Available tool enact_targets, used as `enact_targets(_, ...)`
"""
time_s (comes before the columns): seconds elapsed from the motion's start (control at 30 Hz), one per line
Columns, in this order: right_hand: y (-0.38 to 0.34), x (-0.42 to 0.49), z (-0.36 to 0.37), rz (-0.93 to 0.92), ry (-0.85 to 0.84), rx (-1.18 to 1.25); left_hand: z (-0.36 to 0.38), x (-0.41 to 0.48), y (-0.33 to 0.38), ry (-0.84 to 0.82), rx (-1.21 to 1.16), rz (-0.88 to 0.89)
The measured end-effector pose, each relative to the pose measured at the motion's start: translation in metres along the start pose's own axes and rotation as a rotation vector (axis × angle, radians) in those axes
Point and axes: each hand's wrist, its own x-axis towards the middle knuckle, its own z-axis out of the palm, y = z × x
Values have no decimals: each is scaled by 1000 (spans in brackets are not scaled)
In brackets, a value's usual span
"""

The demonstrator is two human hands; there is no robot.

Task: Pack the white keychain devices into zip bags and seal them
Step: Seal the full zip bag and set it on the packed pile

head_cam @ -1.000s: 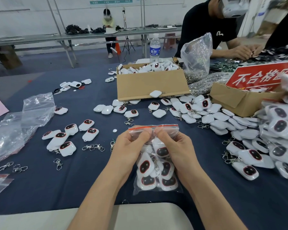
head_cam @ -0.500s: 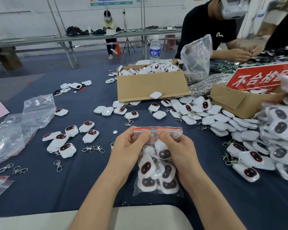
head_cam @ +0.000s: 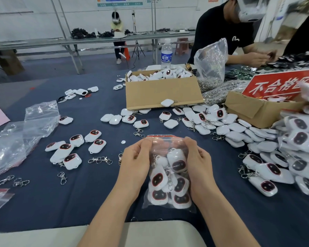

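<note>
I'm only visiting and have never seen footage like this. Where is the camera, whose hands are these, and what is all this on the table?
There is no machine here: a person wears a camera on the head, so this single picture looks down at their own two hands. The left hand and right hand grip the top of a clear zip bag filled with white keychain devices. On the blue table lie more loose devices, metal clasps, empty plastic bags and a cardboard box full of devices. Another person works across the table.
</note>
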Motion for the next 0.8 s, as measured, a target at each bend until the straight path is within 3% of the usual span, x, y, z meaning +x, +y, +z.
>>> enact_targets(0.1,1,1,-1,-19,4,-28,2,0,1,40,-23,-32)
enact_targets(0.3,-6,-8,2,-226,-110,-110,3,-8,17,-82,-65,-68)
enact_targets(0.53,-36,-37,-10,-335,-57,-48,15,-32,56,7,133,206)
enact_targets(0.7,-58,-68,-35,-398,38,-81,36,-57,76,62,150,257)
enact_targets(0.8,-70,-82,-61,-406,-31,-98,58,-65,91,37,59,240)
